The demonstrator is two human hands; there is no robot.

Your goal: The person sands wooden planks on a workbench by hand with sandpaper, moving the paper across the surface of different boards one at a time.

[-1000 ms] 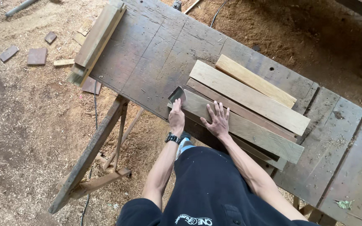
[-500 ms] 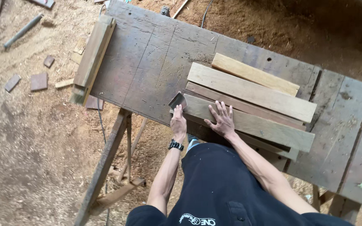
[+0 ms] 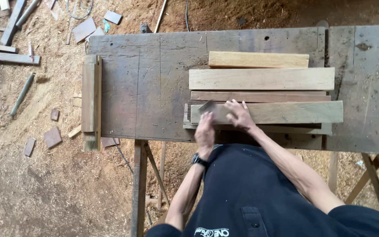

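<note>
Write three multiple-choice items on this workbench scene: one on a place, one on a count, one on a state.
1. Where do both hands rest?
A. on the nearest board of the stack
B. on the floor
C. on the farthest board

2. How many wrists carry a watch?
A. none
B. one
C. two

3. How do the boards lie?
A. upright
B. flat
C. in a heap on the floor

Key: 1 A, the left hand and right hand press on the nearest board. 2 B, only the left wrist bears a watch. 3 B, the boards lie flat, side by side, on the workbench.
</note>
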